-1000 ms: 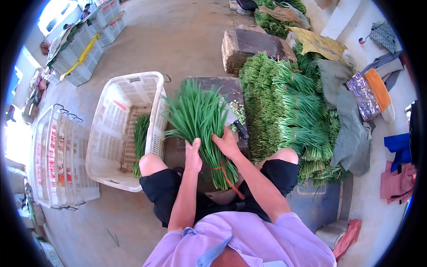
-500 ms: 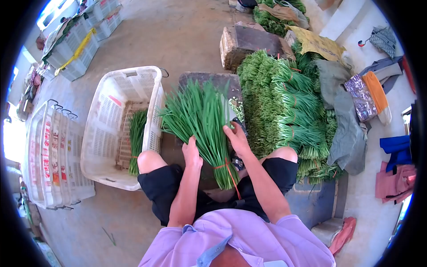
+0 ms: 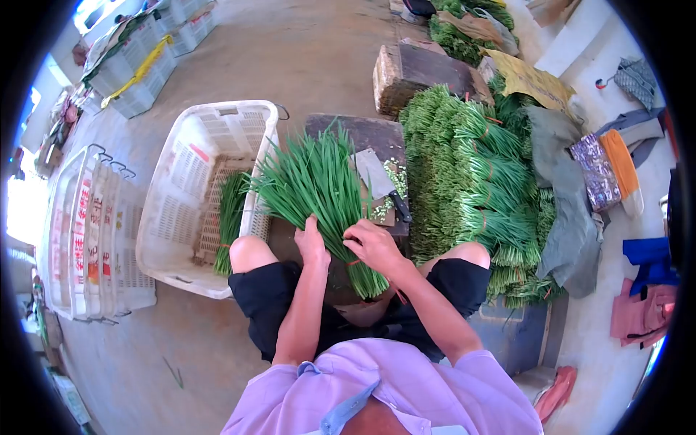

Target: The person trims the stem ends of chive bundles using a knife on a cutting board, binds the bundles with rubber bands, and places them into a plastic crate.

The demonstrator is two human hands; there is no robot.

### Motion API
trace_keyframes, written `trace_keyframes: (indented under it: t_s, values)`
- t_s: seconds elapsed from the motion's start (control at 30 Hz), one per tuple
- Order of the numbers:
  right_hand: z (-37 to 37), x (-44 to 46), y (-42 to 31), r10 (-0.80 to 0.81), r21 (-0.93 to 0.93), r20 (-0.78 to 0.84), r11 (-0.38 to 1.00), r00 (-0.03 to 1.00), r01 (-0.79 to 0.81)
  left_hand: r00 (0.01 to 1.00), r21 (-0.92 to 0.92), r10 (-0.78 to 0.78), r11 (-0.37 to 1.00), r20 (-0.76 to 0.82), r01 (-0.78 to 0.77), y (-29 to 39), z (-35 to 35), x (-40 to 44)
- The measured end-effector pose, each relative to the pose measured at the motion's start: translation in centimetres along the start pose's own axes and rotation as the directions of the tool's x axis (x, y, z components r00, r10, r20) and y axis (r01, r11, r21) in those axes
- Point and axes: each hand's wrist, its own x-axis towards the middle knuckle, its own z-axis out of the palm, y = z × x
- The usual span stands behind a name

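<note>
Just then, the right hand (image 3: 375, 246) had shifted: 0.5 seconds earlier its fingers lay along the side of the bunch (image 3: 312, 181), near the knife (image 3: 400, 206); now they were bent at the stems, close to the band (image 3: 353, 262). That seemed to turn the work from steadying the leaves to handling the tie. The grip there was narrow, but whether it pinched the band could not be told. The left hand (image 3: 312, 243) held the bunch's other side, its fingers partly hidden.

The bunch was right of the crate (image 3: 170, 210), leaf tips reaching its rim. Inside the crate, at least 1 tied bundle (image 3: 230, 210) lay along the right wall. Left of the crate stood a stack of crates (image 3: 109, 246); well right of it, a pile of greens (image 3: 449, 174).
</note>
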Motion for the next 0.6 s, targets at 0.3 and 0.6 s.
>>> trace_keyframes:
  t_s: [0.3, 0.6]
  values:
    - [-7.4, -2.9, 0.5, 0.076, 0.492, 0.762, 0.578, 0.643, -0.651, 0.994, -0.157, -0.109, 0.982, -0.01, 0.106, 0.4, -1.2, 2.5]
    - [1.0, 1.9, 2.9, 0.338, 0.326, 0.01, 0.889, 0.941, -0.323, 0.993, 0.086, -0.053, 0.995, 0.108, 0.044, -0.6, 1.4, -2.3]
